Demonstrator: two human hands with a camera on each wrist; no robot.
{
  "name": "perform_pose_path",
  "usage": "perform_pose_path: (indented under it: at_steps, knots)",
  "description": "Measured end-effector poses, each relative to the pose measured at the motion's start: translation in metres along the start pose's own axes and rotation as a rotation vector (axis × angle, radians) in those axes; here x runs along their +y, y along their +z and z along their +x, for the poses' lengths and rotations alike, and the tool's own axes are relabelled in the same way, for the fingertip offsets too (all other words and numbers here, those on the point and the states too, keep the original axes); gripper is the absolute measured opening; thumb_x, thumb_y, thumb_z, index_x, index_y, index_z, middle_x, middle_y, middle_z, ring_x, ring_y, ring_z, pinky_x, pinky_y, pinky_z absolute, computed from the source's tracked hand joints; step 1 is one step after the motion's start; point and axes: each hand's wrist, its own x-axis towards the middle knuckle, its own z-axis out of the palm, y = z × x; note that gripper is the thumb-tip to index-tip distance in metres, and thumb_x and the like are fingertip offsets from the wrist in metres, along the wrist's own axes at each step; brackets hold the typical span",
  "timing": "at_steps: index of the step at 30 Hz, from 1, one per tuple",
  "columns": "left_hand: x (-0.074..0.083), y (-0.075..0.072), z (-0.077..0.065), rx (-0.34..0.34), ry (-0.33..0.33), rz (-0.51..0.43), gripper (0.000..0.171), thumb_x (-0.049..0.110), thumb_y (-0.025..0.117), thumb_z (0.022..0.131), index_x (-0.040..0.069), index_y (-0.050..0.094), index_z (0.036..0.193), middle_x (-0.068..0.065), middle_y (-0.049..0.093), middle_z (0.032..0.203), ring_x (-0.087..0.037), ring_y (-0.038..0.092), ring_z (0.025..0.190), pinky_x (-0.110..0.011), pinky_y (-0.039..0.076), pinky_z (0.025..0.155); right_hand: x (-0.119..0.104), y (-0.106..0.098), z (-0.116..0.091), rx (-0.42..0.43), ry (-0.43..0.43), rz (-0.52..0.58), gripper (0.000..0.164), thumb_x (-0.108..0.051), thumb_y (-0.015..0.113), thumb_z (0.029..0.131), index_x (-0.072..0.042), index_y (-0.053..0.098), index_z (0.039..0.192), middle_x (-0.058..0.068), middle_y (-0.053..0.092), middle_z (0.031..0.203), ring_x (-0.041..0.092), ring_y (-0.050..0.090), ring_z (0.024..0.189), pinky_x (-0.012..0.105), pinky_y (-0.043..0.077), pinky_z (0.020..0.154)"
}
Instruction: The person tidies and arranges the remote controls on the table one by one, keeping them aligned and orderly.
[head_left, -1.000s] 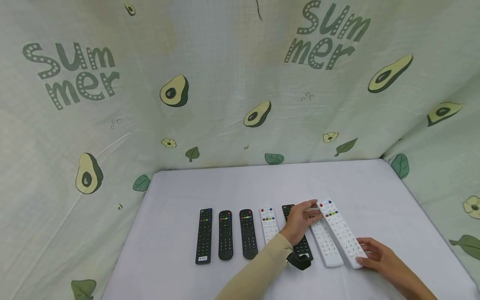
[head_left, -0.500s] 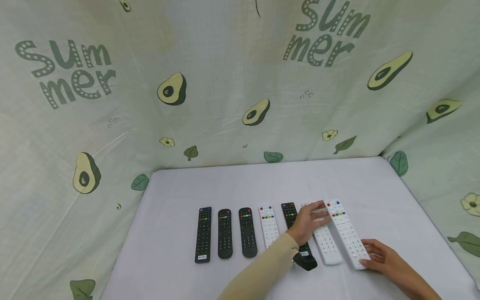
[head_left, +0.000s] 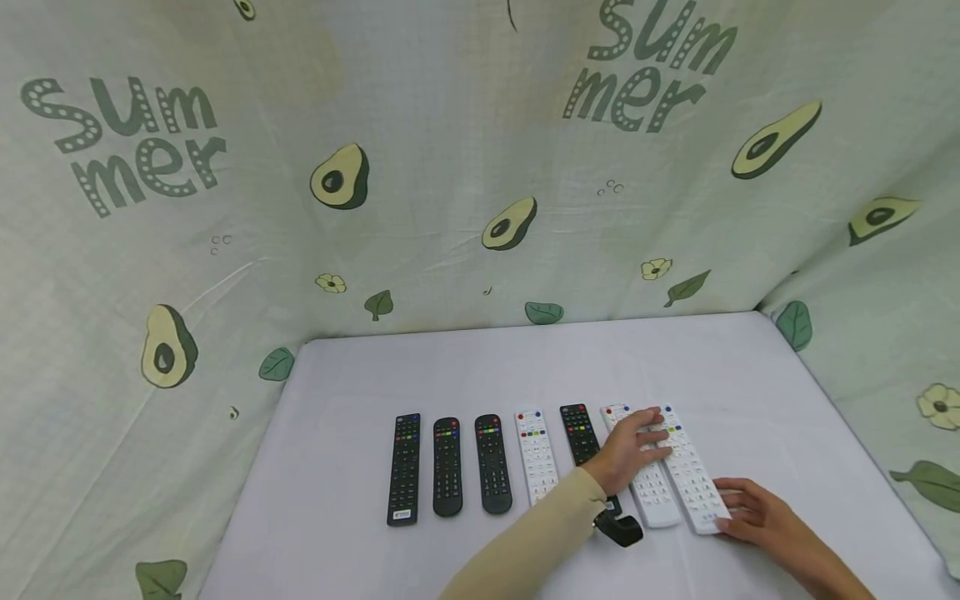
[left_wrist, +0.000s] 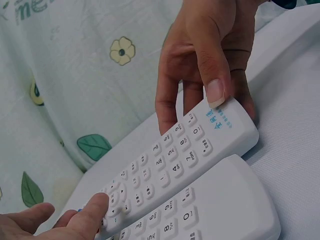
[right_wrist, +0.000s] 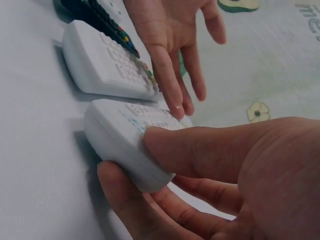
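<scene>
The rightmost white remote control (head_left: 693, 483) lies slanted beside a second white remote control (head_left: 654, 493). My right hand (head_left: 761, 517) pinches its lower end; in the right wrist view the thumb (right_wrist: 185, 150) presses on the face, with fingers at the side and beneath. That end looks slightly tilted off the cloth there. My left hand (head_left: 628, 450) reaches across the second white remote, its fingers extended over the upper part of the rightmost one. In the left wrist view a left fingertip (left_wrist: 97, 205) appears to touch the buttons. The left hand hides part of both white remotes.
Further left lie a black remote (head_left: 579, 429) partly under the left forearm, another white remote (head_left: 536, 454), and three black remotes, such as the leftmost (head_left: 404, 475). All are on a white-covered table (head_left: 337, 383). A printed curtain (head_left: 420, 167) hangs behind it.
The rightmost white remote moved right, away from the second one, then settled lower beside it. My left fingers followed it right and now lie over its upper face. The right hand kept its grip.
</scene>
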Motion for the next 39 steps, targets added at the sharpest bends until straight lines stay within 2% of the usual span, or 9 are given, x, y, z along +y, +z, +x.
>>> perform_pose_path:
  at_steps: [3, 6, 10, 13, 17, 22, 26, 31, 39]
  knots:
    - [0.001, 0.000, -0.002, -0.016, 0.003, 0.025, 0.052, 0.024, 0.042, 0.111, -0.010, 0.045, 0.151, -0.020, 0.050, 0.148, -0.046, 0.045, 0.145, -0.057, 0.042, 0.120, -0.003, 0.005, 0.001, 0.043, -0.018, -0.048, 0.063, -0.001, 0.070, 0.099, 0.027, 0.032, 0.141, 0.016, 0.068, 0.117, -0.002, 0.065, 0.089, 0.024, 0.061, 0.076]
    - [0.003, 0.000, -0.004, -0.020, 0.011, 0.028, 0.051, 0.024, 0.041, 0.111, -0.009, 0.046, 0.150, -0.021, 0.050, 0.148, -0.047, 0.044, 0.145, -0.057, 0.042, 0.120, -0.009, 0.010, 0.001, 0.109, -0.015, -0.161, 0.061, -0.001, 0.074, 0.096, 0.022, 0.041, 0.141, 0.017, 0.069, 0.114, -0.001, 0.065, 0.086, 0.023, 0.060, 0.074]
    - [0.006, -0.002, -0.007, -0.031, 0.022, 0.023, 0.051, 0.024, 0.040, 0.112, -0.009, 0.046, 0.150, -0.024, 0.050, 0.151, -0.048, 0.044, 0.146, -0.058, 0.042, 0.120, -0.015, 0.015, 0.002, 0.182, -0.011, -0.333, 0.060, -0.002, 0.080, 0.090, 0.016, 0.049, 0.138, 0.016, 0.070, 0.109, 0.013, 0.069, 0.088, 0.024, 0.057, 0.070]
    - [0.008, -0.005, -0.010, -0.056, 0.034, 0.031, 0.052, 0.025, 0.039, 0.112, -0.009, 0.045, 0.151, -0.026, 0.048, 0.153, -0.049, 0.043, 0.146, -0.057, 0.041, 0.121, -0.016, 0.017, 0.003, 0.206, 0.004, -0.404, 0.059, -0.003, 0.081, 0.088, 0.015, 0.051, 0.136, 0.015, 0.070, 0.106, 0.025, 0.071, 0.091, 0.025, 0.056, 0.068]
    - [0.015, -0.012, -0.015, -0.106, 0.053, 0.057, 0.056, 0.027, 0.036, 0.114, -0.010, 0.040, 0.154, -0.029, 0.043, 0.157, -0.050, 0.040, 0.148, -0.055, 0.040, 0.122, -0.019, 0.017, 0.004, 0.210, 0.016, -0.436, 0.059, -0.005, 0.082, 0.087, 0.014, 0.052, 0.134, 0.013, 0.069, 0.104, 0.028, 0.071, 0.091, 0.026, 0.056, 0.068]
    - [0.026, -0.025, -0.022, -0.137, 0.081, 0.090, 0.058, 0.030, 0.032, 0.115, -0.010, 0.035, 0.157, -0.030, 0.039, 0.161, -0.051, 0.036, 0.150, -0.053, 0.038, 0.124, -0.022, 0.013, 0.006, 0.230, -0.025, -0.459, 0.053, -0.007, 0.080, 0.090, 0.013, 0.054, 0.133, 0.012, 0.070, 0.103, 0.030, 0.073, 0.091, 0.030, 0.056, 0.068]
    - [0.034, -0.038, -0.028, -0.134, 0.105, 0.125, 0.060, 0.032, 0.031, 0.115, -0.008, 0.034, 0.159, -0.028, 0.040, 0.161, -0.049, 0.036, 0.151, -0.051, 0.038, 0.124, -0.025, 0.008, 0.009, 0.238, -0.040, -0.467, 0.049, -0.007, 0.076, 0.093, 0.014, 0.054, 0.132, 0.014, 0.070, 0.103, 0.035, 0.073, 0.093, 0.040, 0.059, 0.072]
    - [0.044, -0.054, -0.040, -0.123, 0.135, 0.184, 0.062, 0.038, 0.030, 0.115, -0.004, 0.035, 0.161, -0.026, 0.041, 0.162, -0.046, 0.038, 0.151, -0.046, 0.042, 0.122, -0.028, 0.004, 0.015, 0.239, -0.017, -0.471, 0.048, -0.007, 0.074, 0.095, 0.015, 0.054, 0.132, 0.018, 0.070, 0.103, 0.038, 0.071, 0.094, 0.050, 0.060, 0.075]
    - [0.057, -0.079, -0.062, -0.094, 0.179, 0.227, 0.061, 0.039, 0.028, 0.116, -0.002, 0.035, 0.160, -0.028, 0.037, 0.164, -0.048, 0.035, 0.152, -0.047, 0.041, 0.122, -0.031, -0.002, 0.025, 0.232, -0.017, -0.494, 0.048, -0.009, 0.072, 0.097, 0.017, 0.052, 0.132, 0.021, 0.069, 0.104, 0.041, 0.070, 0.095, 0.057, 0.060, 0.079]
